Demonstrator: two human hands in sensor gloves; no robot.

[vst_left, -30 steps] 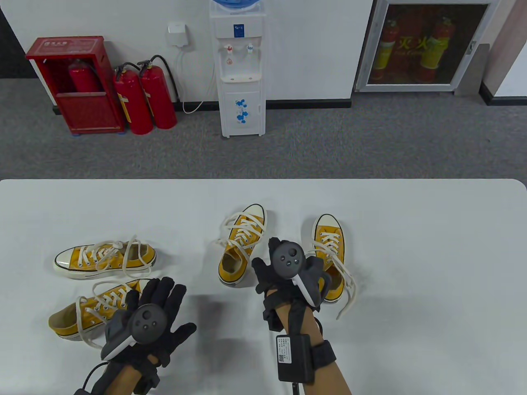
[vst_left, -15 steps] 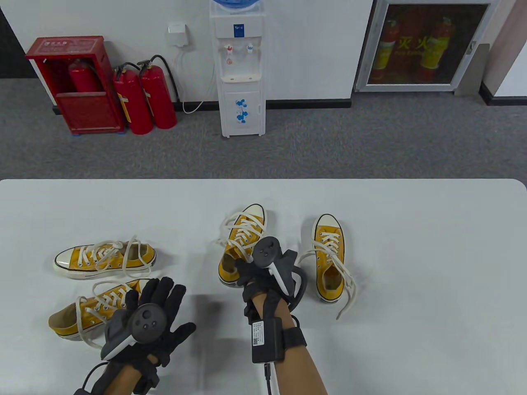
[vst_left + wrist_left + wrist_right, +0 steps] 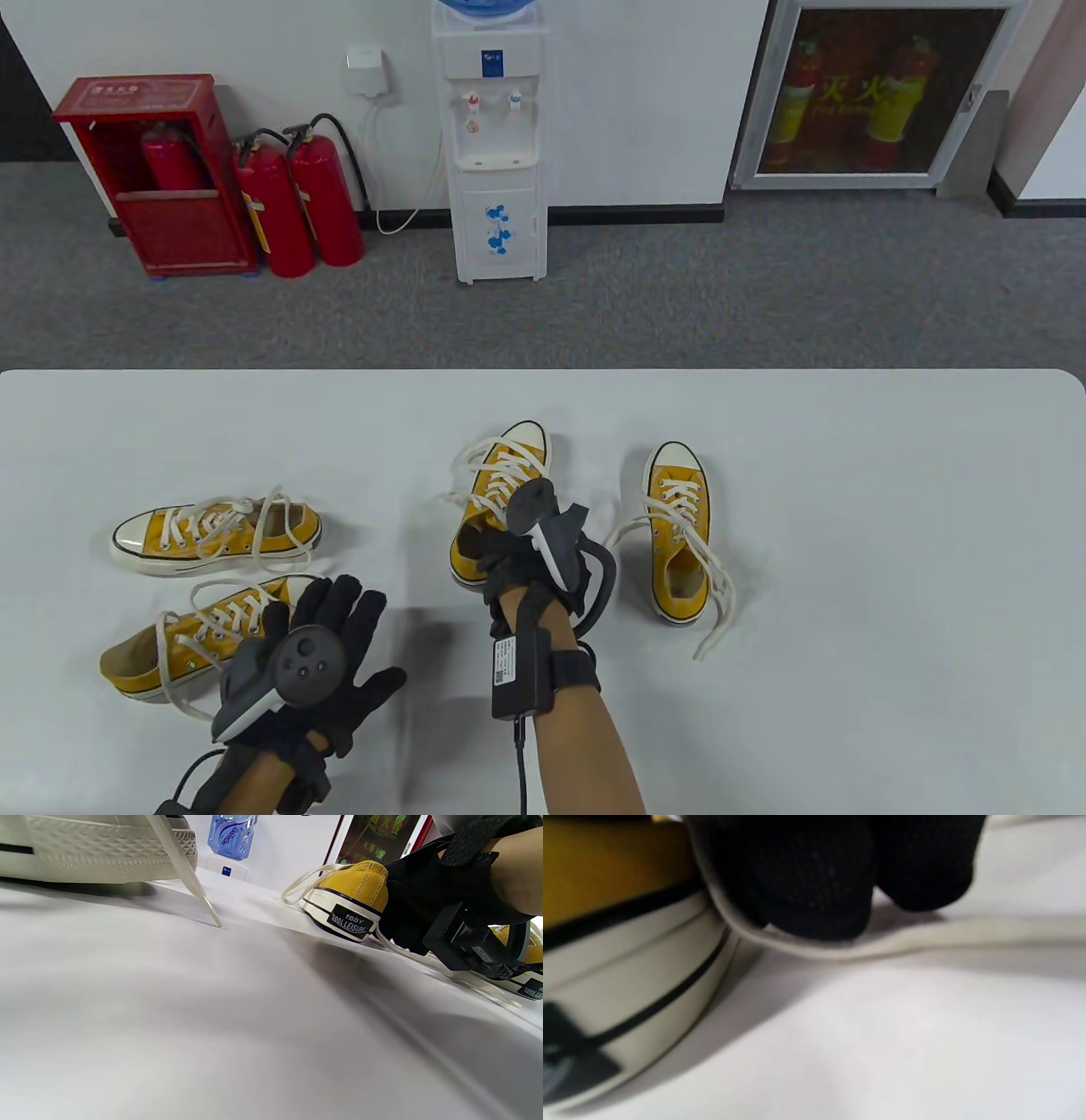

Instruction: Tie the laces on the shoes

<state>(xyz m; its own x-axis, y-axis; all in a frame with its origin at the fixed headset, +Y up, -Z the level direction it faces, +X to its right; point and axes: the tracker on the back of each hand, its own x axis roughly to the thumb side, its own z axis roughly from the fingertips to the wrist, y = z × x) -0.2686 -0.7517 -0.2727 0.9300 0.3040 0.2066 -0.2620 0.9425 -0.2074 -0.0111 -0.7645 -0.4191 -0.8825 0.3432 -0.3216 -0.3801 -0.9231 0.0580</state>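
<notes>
The heel patch (image 3: 351, 923) of a yellow shoe (image 3: 354, 885) read "COOL LEISURE". The blue water bottle (image 3: 231, 834) carried a label too small to make out for certain.

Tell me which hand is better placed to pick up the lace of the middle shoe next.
Right. The right hand is already at the heel of the middle shoe, its fingers down on a loose lace beside the sole. The left hand lies spread, apart from it, near the front-left shoe.

Left hand (image 3: 327, 645) flat, right hand (image 3: 517, 564) curled.
</notes>
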